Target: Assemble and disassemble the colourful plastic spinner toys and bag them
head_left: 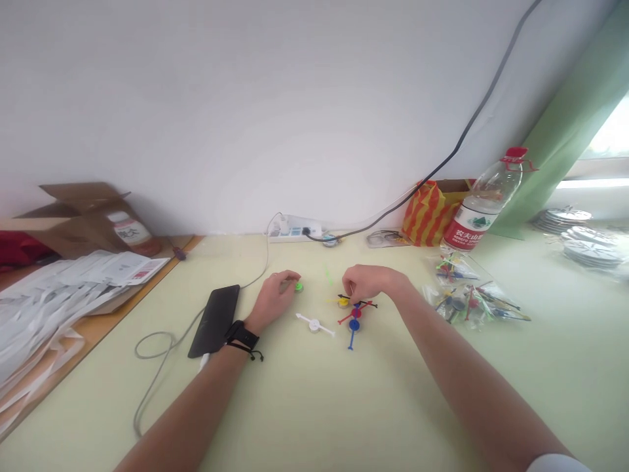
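Observation:
At the middle of the table, my left hand [275,296] has its fingertips closed at a small green disc [299,286]. Its wrist wears a black watch. My right hand [366,282] curls downward, fingers drawn together, just above a group of arrow spinners; what its fingertips grip, if anything, is hidden. In that group are a yellow spinner [343,302], a red spinner [356,313], a blue spinner [354,325] and a black arrow [372,303], crossing one another. Between the hands a white spinner [314,325] lies apart. A blurred bright green arrow [329,275] shows behind it.
A black phone [214,321] with a cable lies left of my left hand. Bags of coloured spinners [474,305] and a large water bottle [472,216] stand to the right. A power strip [295,229] sits by the wall. White packets [88,282] cover the left side.

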### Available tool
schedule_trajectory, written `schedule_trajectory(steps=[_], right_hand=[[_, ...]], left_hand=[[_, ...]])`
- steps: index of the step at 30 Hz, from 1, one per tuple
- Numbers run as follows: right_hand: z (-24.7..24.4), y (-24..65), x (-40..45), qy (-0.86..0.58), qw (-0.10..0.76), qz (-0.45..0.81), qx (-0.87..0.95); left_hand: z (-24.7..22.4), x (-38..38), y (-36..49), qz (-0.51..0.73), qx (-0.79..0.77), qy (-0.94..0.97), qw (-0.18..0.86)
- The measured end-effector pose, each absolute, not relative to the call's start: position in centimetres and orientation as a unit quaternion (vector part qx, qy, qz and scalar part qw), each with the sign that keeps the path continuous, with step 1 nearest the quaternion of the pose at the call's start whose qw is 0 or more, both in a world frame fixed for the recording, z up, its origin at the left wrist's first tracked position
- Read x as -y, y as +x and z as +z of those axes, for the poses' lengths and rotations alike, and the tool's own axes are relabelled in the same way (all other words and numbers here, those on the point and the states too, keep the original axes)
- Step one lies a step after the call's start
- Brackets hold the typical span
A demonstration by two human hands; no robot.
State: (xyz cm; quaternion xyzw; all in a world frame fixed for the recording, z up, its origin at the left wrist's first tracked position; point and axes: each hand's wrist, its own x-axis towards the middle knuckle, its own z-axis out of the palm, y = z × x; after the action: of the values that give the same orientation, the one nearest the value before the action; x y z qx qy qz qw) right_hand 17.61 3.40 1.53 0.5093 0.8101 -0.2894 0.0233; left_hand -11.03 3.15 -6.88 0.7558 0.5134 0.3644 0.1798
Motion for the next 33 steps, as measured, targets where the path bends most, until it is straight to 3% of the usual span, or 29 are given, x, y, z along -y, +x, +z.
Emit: schedule_trajectory(steps=[7, 12, 19, 24, 33], right_hand=[[2.4, 18.6, -3.3, 0.518, -0.045, -0.296, -0.801], [4.0, 20.0, -2.8, 0.539, -0.033, -0.283, -0.793], [3.5, 17.0, -2.9, 0.493, -0.224, -0.369, -0.755], [0.4, 12.2, -2.6, 0.49, -0.317, -0.443, -0.68], [-0.1, 11.2, -2.2, 0.42, -0.319, -0.638, -0.561]], left_hand=[[-6.4, -2.6, -10.0, 0.399, -0.493, 0.761, 0.134], [-6.1, -2.1, -9.7, 0.381, -0.486, 0.774, 0.142], [-4.6, -1.2, -8.8, 0.434, -0.459, 0.767, 0.114], [-3.3, 0.1, -7.8, 0.44, -0.415, 0.777, 0.173], [-3.7, -0.6, -7.9, 0.444, -0.411, 0.769, 0.208]])
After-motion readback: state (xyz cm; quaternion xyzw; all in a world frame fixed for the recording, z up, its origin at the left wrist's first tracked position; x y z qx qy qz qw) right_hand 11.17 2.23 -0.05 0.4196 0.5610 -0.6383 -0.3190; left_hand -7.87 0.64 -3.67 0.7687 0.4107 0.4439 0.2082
